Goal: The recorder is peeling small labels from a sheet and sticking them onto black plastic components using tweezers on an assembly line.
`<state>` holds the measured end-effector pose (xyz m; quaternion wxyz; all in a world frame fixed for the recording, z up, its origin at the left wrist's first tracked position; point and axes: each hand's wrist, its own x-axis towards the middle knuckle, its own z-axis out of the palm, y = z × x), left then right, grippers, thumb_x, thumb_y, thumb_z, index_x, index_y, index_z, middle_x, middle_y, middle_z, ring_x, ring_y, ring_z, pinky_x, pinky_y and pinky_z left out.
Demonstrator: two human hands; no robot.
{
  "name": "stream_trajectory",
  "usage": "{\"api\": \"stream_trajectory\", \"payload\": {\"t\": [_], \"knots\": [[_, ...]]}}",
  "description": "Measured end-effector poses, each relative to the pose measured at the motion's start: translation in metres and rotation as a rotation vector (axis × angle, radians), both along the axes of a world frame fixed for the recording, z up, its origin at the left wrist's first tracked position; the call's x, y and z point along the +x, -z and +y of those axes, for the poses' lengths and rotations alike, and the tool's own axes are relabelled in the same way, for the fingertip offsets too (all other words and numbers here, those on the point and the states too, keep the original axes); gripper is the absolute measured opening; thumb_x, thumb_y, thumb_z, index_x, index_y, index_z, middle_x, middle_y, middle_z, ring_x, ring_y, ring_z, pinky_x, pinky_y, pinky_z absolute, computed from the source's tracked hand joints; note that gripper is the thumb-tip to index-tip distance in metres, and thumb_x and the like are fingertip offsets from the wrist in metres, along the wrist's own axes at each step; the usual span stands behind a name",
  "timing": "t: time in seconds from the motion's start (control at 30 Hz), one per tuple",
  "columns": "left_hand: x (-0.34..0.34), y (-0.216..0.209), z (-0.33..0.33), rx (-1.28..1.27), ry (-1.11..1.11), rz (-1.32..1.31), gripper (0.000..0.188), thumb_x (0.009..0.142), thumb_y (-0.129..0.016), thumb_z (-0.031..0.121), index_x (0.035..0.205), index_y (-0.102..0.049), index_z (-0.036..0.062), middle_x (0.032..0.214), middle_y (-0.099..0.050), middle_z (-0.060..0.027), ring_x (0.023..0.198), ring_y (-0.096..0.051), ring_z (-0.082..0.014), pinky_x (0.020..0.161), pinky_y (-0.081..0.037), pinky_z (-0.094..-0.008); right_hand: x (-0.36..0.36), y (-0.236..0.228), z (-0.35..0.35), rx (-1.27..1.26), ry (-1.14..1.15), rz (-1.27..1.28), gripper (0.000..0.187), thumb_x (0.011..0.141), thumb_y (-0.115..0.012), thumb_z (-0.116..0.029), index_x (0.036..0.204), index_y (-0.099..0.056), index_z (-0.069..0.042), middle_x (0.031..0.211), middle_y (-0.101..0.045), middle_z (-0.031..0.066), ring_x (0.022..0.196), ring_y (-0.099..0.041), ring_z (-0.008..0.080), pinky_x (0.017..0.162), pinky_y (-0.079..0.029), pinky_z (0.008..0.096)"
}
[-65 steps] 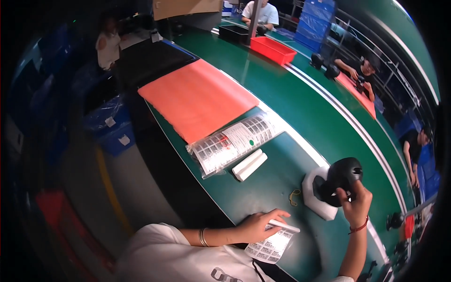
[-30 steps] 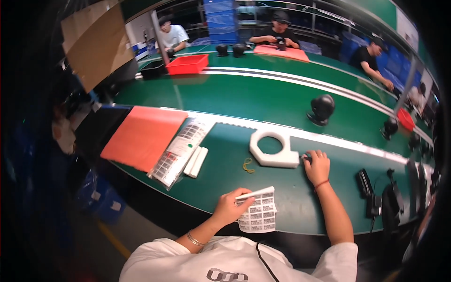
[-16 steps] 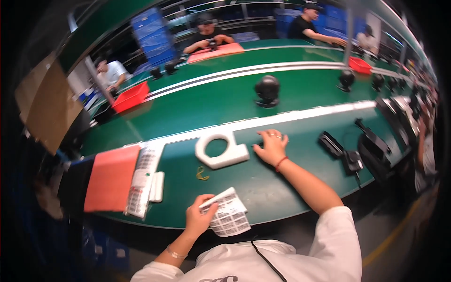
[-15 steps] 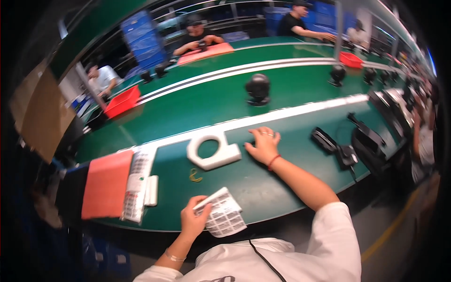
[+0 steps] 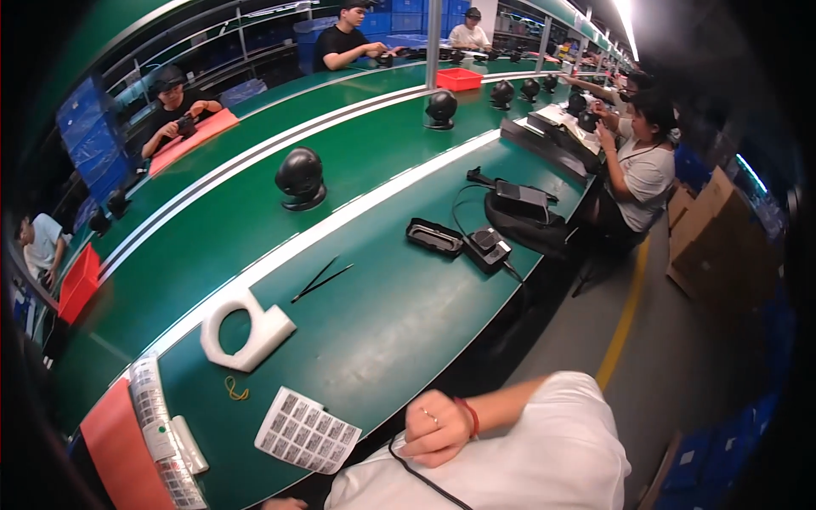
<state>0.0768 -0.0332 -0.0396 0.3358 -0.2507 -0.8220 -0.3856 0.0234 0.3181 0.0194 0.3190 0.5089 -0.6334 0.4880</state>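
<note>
My right hand (image 5: 438, 429) is drawn back against my white shirt, fingers curled inward by the black cord (image 5: 433, 487); whatever they hold, if anything, is hidden. Only a sliver of my left hand (image 5: 285, 504) shows at the lower edge, its fingers out of sight. Nearest to it, a sheet of printed labels (image 5: 308, 431) lies at the table's front edge. Beyond the sheet are a yellow rubber band (image 5: 236, 388) and a white foam holder (image 5: 246, 331) with a round opening. Dark tweezers (image 5: 321, 280) rest beside the foam, tips spread.
A black dome-shaped device (image 5: 301, 178) stands on the green line (image 5: 365, 140), with several similar ones farther along. To the right are a black open case (image 5: 434, 237) and a power adapter (image 5: 487, 246). At left lies an orange mat (image 5: 127, 450). Co-workers sit around the line.
My left hand has let go of the label sheet and dropped toward the lower edge. My right hand has pulled back from the table to my shirt. The view has swung right.
</note>
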Motion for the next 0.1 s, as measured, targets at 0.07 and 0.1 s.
{"api": "stream_trajectory", "payload": {"t": [0.07, 0.1], "knots": [[0.039, 0.061, -0.056, -0.181, 0.136, -0.520, 0.017, 0.079, -0.065, 0.011, 0.094, -0.069, 0.0035, 0.074, -0.063, -0.0123, 0.066, -0.061, -0.0255, 0.063, -0.050, -0.0342, 0.038, 0.069, 0.025, 0.175, 0.309, -0.416, 0.010, 0.080, -0.066, -0.014, 0.080, -0.069, -0.004, 0.069, -0.062, 0.0067, 0.061, -0.061, 0.0243, 0.056, -0.049, 0.0320], [0.042, 0.064, -0.059, -0.176, 0.149, -0.527, 0.017, 0.079, -0.065, 0.011, 0.094, -0.069, 0.0035, 0.074, -0.063, -0.0123, 0.066, -0.061, -0.0255, 0.063, -0.050, -0.0342, 0.046, 0.092, 0.028, 0.244, 0.466, -0.508, 0.013, 0.081, -0.068, -0.018, 0.082, -0.069, -0.005, 0.072, -0.064, 0.0080, 0.064, -0.063, 0.0261, 0.059, -0.050, 0.0322]]}}
